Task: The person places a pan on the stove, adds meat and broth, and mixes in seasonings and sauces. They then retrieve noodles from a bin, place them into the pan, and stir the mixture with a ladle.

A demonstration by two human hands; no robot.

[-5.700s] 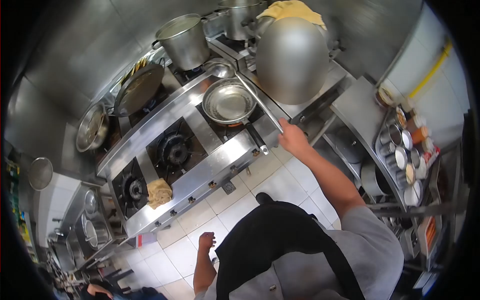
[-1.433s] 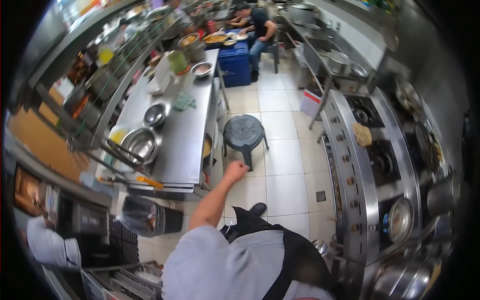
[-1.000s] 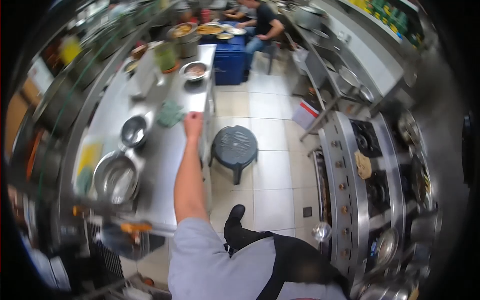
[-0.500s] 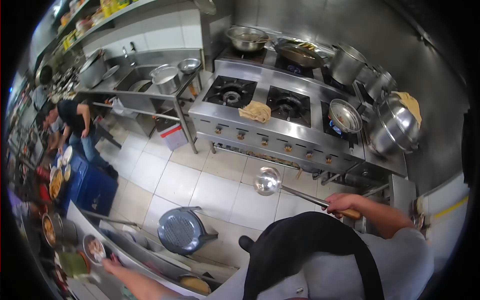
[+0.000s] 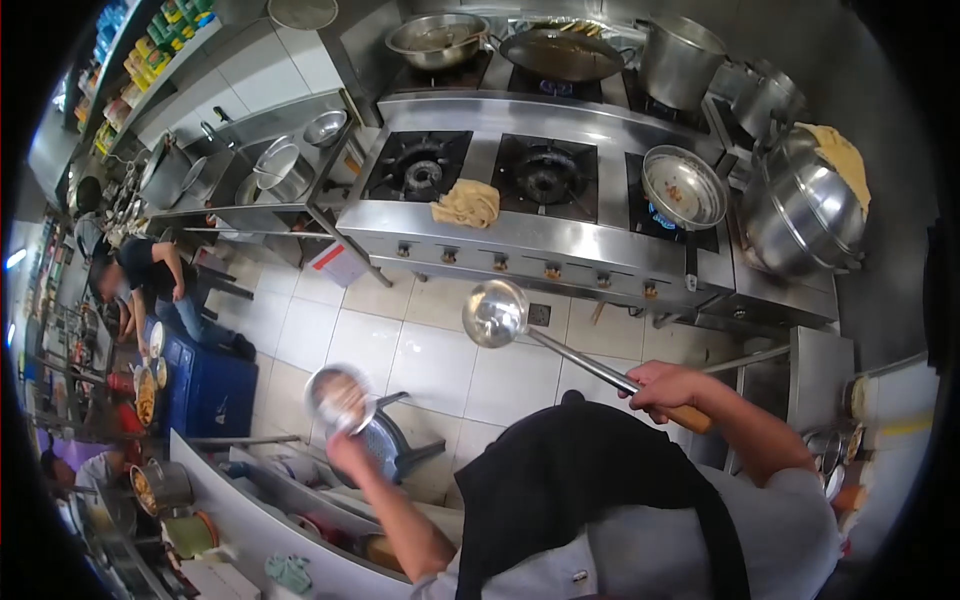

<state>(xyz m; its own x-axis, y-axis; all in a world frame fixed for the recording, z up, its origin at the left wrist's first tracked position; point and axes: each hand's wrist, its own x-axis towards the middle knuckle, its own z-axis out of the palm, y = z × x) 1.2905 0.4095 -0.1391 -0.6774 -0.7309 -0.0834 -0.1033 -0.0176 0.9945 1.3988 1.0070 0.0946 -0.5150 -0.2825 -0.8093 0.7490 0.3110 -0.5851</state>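
Head view: the stove (image 5: 560,243) spread across the upper middle, and the other places are told from it.
Left hand (image 5: 349,454): its fingers appeared to grip the near rim of the metal bowl (image 5: 338,396), though blur hid where each one lay.
Bowl position: out in front of the stove's left part, overlapping the stool (image 5: 388,446); the pale food inside was too blurred to name, and the rim hold probably left it uncovered.
Right hand (image 5: 664,388): its fingers were closed around the ladle (image 5: 580,359) near its wooden end (image 5: 690,417), likely for a cool grip and long reach.
Ladle position: scoop before the stove's middle, apart from it.
Frying pan (image 5: 684,186): on the stove's front right burner over a blue flame (image 5: 661,216), handle pointing outward, presumably for easy grasping.
Folded cloth (image 5: 466,204): on the stove's front left edge, seemingly placed there away from the flame.
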